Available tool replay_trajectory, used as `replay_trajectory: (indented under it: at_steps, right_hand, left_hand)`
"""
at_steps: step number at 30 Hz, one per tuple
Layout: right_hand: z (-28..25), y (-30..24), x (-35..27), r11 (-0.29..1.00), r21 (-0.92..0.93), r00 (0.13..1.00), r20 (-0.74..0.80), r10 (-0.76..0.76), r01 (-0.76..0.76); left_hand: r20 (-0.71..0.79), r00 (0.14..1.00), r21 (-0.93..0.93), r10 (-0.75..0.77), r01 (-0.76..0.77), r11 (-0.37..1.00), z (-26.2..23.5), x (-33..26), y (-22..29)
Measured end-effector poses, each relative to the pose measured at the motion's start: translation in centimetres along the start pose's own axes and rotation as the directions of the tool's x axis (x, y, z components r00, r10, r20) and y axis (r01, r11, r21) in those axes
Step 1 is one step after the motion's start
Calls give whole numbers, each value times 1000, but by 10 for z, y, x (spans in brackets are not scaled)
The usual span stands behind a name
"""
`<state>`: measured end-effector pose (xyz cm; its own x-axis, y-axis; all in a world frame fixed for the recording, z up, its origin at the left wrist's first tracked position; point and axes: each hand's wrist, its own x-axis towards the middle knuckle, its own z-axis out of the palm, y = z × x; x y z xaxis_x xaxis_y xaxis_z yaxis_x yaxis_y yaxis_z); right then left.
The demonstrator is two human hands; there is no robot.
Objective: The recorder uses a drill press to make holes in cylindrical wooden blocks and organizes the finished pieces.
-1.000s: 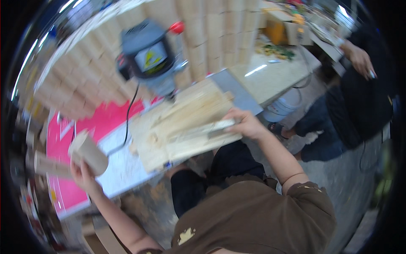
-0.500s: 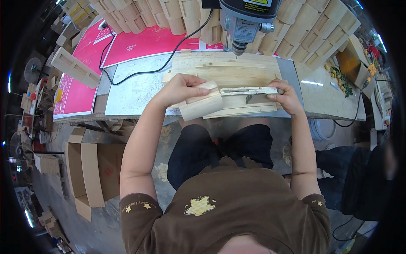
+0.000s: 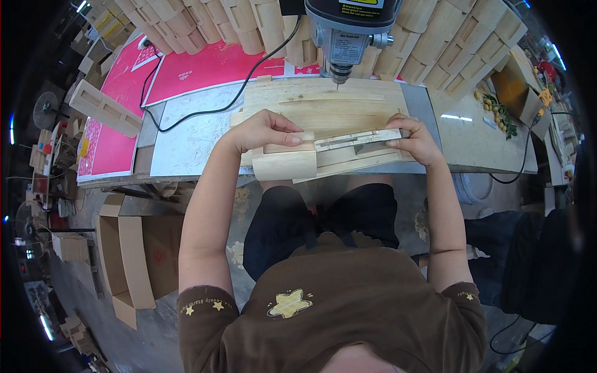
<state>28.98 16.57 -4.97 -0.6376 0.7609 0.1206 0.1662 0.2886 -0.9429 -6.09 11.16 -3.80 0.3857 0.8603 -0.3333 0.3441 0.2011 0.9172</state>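
From here I see the block (image 3: 285, 165) levelled from its tilt half a second ago, nearly lining up with the strip (image 3: 357, 140) (drill (image 3: 343, 43) just beyond). Left hand (image 3: 267, 132) grips the block, right hand (image 3: 413, 143) the strip, at the board's (image 3: 298, 88) near side.

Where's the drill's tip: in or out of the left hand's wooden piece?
Out: a gap shows between the drill's tip and the wooden piece.

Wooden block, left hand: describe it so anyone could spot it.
Start at the drill near the top and move down and left to the left hand. It grips a pale wooden block with a rounded near side. Unlike the blocks stacked behind the drill, it is held.
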Motion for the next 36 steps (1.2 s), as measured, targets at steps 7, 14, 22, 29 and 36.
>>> replay_trajectory:
  at_steps: [7, 14, 22, 29, 36]
  right_hand:
    - [-4, 6, 6, 991, 91, 995, -1, 100, -100]
    - [-6, 8, 10, 994, 75, 997, 23, 79, -81]
    - [13, -2, 19, 990, 78, 992, 60, 113, -118]
    - [32, -4, -4, 999, -9, 995, -95, -39, 38]
    - [35, 9, -26, 841, -538, 882, -364, -300, 64]
  left_hand:
    - [-42, 999, -52, -4, 1, 999, 0, 2, -1]
    - [-75, 997, 47, -18, 22, 999, -1, 1, 5]
    - [-394, 918, -238, 50, -154, 959, 39, 23, -2]
    - [-929, 364, -274, -61, -569, 775, 90, 23, -12]
    - [-763, 420, 335, 492, -395, 855, 139, -20, -49]
